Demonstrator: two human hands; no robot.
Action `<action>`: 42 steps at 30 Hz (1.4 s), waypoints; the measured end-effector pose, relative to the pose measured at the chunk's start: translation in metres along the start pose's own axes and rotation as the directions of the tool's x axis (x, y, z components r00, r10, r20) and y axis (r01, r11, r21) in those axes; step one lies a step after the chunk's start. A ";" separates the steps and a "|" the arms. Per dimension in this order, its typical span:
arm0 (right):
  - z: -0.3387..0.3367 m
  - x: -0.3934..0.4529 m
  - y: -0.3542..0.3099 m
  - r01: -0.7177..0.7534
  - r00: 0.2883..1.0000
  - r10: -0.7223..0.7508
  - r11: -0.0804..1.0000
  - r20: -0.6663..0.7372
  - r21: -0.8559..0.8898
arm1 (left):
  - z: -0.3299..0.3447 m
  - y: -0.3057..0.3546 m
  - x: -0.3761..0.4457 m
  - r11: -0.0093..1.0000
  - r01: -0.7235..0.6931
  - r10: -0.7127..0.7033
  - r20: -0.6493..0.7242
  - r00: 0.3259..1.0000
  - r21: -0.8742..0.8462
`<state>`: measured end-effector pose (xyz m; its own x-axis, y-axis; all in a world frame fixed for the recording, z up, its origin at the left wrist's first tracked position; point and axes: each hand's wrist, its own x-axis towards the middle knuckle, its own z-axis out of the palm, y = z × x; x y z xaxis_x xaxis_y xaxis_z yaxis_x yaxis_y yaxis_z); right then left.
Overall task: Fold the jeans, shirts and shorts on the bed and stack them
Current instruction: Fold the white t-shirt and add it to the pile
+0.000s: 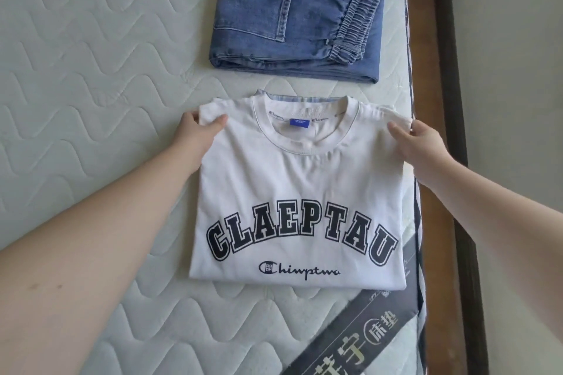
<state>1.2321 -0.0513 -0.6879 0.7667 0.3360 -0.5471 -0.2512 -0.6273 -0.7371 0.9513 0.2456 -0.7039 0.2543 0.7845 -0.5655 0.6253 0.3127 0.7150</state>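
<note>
Seen from above, looking down at a bed: a quilted pale mattress (91, 76) with a wavy stitch pattern, its right edge running beside a dark wooden bed frame (447, 100). In the near middle, a folded white T-shirt (298, 179) lying face up, with dark block lettering in an arch across the chest and a smaller script logo below, a blue label inside the round collar. Left hand (198, 131) at the shirt's far left shoulder corner, thumb and fingers pinching the fabric there. Right hand (423, 143) at the far right shoulder corner, close to the mattress edge, fingers curled around the cloth, thumb on top. A strip of pale checked fabric (304, 99) peeking out from under the shirt just beyond the collar. Farther off, apart from the shirt, folded blue jeans (292, 24) resting flat with a back pocket and gathered elastic cuffs showing. Near right, a dark mattress label band (359, 332) printed with pale characters.
</note>
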 end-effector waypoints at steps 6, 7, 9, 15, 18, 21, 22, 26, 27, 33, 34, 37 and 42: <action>-0.009 -0.056 0.036 -0.008 0.996 0.023 0.983 0.080 -0.181 | -0.013 -0.047 -0.057 0.997 0.075 -0.074 0.124 0.990 -0.006; -0.009 -0.065 0.043 -0.027 0.994 0.047 0.979 0.094 -0.203 | -0.015 -0.056 -0.070 0.996 0.091 -0.087 0.158 0.984 -0.015; -0.008 -0.085 0.055 -0.044 0.992 0.079 0.947 0.101 -0.317 | -0.021 -0.073 -0.096 0.994 0.110 -0.107 0.211 0.972 -0.002; -0.013 -0.142 0.083 -0.072 0.965 0.180 0.883 0.193 -0.464 | -0.045 -0.115 -0.156 0.980 0.183 -0.200 0.337 0.920 0.081; -0.017 -0.165 0.088 -0.061 0.944 0.225 0.838 0.242 -0.542 | -0.051 -0.124 -0.177 0.978 0.182 -0.207 0.372 0.905 0.101; -0.028 -0.172 0.083 -0.042 0.968 0.141 0.907 0.208 -0.419 | -0.056 -0.118 -0.185 0.984 0.178 -0.168 0.301 0.939 -0.006; -0.032 -0.172 0.079 -0.036 0.976 0.104 0.943 0.191 -0.331 | -0.057 -0.115 -0.185 0.986 0.157 -0.137 0.272 0.952 -0.051; -0.038 -0.176 0.077 0.045 0.993 -0.017 0.970 0.115 -0.239 | -0.062 -0.109 -0.184 0.997 0.013 0.000 0.166 0.986 -0.081; -0.035 -0.176 0.084 0.050 0.994 -0.018 0.955 0.109 -0.291 | -0.060 -0.113 -0.184 0.999 -0.011 0.016 0.150 0.989 -0.039; -0.013 -0.194 0.136 -0.103 0.991 0.132 0.886 0.033 -0.452 | -0.037 -0.157 -0.202 0.948 0.082 -0.075 -0.036 0.997 0.307; -0.010 -0.198 0.137 -0.111 0.993 0.112 0.884 -0.025 -0.454 | -0.034 -0.159 -0.207 0.911 0.088 -0.030 -0.148 0.989 0.404; 0.008 -0.212 0.137 -0.034 0.972 -0.113 0.800 -0.205 -0.599 | -0.016 -0.151 -0.226 0.750 -0.034 0.336 -0.335 0.880 0.661; 0.085 -0.226 0.116 0.514 0.821 -0.526 0.512 0.221 -0.688 | 0.060 -0.127 -0.233 0.463 -0.483 0.623 0.114 0.774 0.743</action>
<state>0.9797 -0.1408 -0.6836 0.6311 0.7613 -0.1492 0.6717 -0.6324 -0.3857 0.8571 -0.0091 -0.6876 0.6706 0.7407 -0.0394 0.7153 -0.6317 0.2989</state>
